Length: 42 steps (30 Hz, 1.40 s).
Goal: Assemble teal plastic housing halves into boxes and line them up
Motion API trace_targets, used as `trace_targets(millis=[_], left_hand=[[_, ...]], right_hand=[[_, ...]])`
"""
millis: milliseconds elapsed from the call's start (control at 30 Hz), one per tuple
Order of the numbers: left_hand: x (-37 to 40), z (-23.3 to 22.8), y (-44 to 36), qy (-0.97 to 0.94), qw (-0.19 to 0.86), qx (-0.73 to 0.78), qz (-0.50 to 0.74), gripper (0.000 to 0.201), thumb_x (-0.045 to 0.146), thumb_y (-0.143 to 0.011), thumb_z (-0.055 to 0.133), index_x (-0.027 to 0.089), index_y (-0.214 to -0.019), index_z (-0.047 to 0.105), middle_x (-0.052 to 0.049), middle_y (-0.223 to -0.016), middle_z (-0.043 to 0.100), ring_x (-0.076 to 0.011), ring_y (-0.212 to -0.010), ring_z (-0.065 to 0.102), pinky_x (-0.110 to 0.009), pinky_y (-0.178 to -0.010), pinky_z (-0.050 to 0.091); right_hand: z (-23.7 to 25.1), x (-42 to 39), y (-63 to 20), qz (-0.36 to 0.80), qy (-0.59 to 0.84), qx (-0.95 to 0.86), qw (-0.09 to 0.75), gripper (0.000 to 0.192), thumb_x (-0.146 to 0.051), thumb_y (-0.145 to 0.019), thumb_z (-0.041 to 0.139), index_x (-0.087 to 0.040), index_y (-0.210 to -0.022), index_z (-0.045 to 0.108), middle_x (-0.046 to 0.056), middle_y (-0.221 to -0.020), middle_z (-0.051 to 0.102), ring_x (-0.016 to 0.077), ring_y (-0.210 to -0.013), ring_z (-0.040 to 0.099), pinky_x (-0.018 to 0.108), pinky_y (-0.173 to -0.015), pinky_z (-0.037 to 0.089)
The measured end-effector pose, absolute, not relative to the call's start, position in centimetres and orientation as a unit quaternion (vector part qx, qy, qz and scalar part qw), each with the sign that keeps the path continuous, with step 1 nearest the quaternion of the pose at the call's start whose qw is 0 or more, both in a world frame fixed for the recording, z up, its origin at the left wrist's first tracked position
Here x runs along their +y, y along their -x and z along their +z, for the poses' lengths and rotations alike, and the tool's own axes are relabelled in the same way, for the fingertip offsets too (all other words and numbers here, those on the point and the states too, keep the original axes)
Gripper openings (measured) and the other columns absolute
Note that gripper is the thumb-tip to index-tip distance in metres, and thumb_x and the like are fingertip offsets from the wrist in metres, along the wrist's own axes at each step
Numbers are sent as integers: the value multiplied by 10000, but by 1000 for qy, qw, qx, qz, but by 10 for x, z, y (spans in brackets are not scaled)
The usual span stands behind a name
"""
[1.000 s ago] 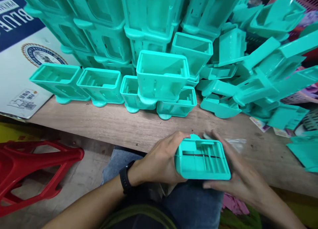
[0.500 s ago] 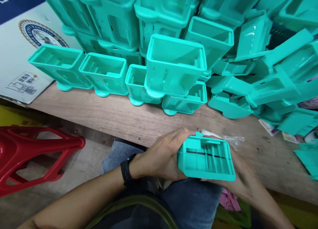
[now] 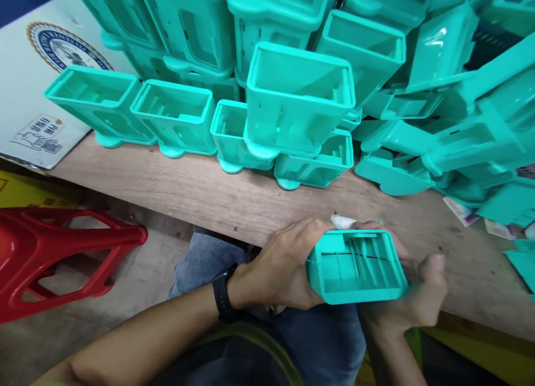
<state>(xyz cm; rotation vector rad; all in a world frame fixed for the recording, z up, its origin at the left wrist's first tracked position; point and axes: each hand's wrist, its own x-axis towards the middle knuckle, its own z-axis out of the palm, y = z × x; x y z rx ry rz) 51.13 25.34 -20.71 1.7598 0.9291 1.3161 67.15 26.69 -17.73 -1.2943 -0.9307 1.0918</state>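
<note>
A teal plastic box housing with an open top and ribs inside is held over the table's near edge. My left hand, with a dark watch on its wrist, is closed round the box's left side. On the right side, my right hand is against the same box. Its thumb sticks out away from the wall, slightly blurred, and its fingers are partly hidden behind the box. A thin dark seam runs across the inner walls. Just behind the box lies a small white item, partly covered.
Several similar teal housings stand in a row and in stacks along the wooden table. Loose teal parts are heaped at the right. A printed white carton stands at the left, above a red stool.
The box has moved slightly right and its seam has narrowed. My right hand has shifted, its thumb now lifted out to the side. The view has moved a little.
</note>
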Motion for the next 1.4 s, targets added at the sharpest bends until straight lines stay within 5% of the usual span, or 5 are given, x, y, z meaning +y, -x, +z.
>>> trace_targets(millis=[700,833,967,1100,1400], left_hand=[[248,-209,-513,-706,347,405,467,664,382,-833,755,206,-1384,429,-126,-1283,648,-311,-1204,674,-454,-1004,597],[245,-209,-515,-707,342,416,458,691,403,-835,753,179,-1393,411,-153,-1295,639,-325,-1198,675,-471,-992,604],[242,-208,-522,-713,331,421,453,644,390,-852,714,186,-1385,418,-145,-1258,650,-324,-1169,684,-476,-975,615],[240,-208,-530,-712,330,415,460,692,419,-852,723,156,-1410,411,-154,-1217,654,-336,-1096,701,-500,-920,630],[240,-208,-532,-708,345,423,448,735,370,-799,767,160,-1406,410,-149,-1206,654,-337,-1088,701,-485,-905,629]], right_hand=[[-177,260,-689,385,639,-465,477,757,-786,-958,327,-203,-1164,763,125,-1233,780,352,-1193,710,527,-1001,568],[-157,253,-729,251,758,-515,310,664,-736,-659,809,-201,-1051,837,98,-905,825,350,-900,771,386,-683,624],[-132,268,-747,312,734,-570,199,601,-737,-579,817,-217,-879,852,0,-472,627,207,-373,519,319,-309,379],[-117,298,-739,419,635,-639,109,421,-636,-617,793,-218,-583,750,-26,-389,462,104,-349,272,268,-318,175],[-121,314,-746,349,604,-715,57,421,-547,-653,750,-212,-441,607,-34,-397,378,93,-380,262,254,-385,107]])
